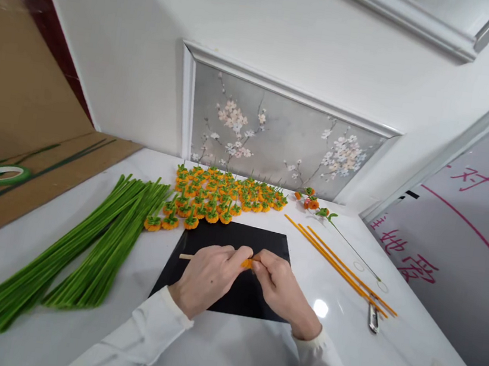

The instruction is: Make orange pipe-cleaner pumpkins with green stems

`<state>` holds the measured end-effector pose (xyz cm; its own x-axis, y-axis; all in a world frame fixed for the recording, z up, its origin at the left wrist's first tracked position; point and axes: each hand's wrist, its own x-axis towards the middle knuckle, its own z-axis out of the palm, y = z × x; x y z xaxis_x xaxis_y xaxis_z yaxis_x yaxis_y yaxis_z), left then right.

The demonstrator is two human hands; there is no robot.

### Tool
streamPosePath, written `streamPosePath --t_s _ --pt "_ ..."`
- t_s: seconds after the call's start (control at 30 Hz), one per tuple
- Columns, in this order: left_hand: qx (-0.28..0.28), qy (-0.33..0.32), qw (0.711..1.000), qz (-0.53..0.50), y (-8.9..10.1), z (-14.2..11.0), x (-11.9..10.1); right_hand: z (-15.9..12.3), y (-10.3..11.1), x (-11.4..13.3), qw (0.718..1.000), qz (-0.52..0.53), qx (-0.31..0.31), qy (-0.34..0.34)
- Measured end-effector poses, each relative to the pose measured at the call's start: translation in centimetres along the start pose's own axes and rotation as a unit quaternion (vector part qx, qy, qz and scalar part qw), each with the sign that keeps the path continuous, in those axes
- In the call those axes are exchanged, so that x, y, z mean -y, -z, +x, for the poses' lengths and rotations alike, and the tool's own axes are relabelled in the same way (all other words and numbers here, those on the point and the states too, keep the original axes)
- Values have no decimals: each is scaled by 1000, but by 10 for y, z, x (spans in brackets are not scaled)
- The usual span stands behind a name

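Left hand (213, 272) grips a stick (185, 256) and pinches orange fuzzy wire (247, 263) over the black mat (237, 303); right hand (277, 278) pinches the wire's right end. A slackened pinch could let it slip or uncoil.

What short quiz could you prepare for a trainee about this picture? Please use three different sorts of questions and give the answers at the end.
1. True or false: in the picture, the green stems lie to the left of the black mat.

2. Choose one: what sticks out past the left hand, on the side away from the right hand?
A) a metal cutter
B) a pale stick
C) a roll of tape

3. Fill the gap: the small fuzzy piece at the fingertips of both hands is coloured ____.

Key: 1. true; 2. B; 3. orange.
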<state>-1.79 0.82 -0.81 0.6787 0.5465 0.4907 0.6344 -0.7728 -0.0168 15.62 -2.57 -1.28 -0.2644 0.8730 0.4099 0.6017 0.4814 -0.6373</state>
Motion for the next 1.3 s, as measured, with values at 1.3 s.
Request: streamPosePath --t_s 1.3 --pt "92 -2 969 -231 16 6 16 -2 13 -4 997 16 59 -52"
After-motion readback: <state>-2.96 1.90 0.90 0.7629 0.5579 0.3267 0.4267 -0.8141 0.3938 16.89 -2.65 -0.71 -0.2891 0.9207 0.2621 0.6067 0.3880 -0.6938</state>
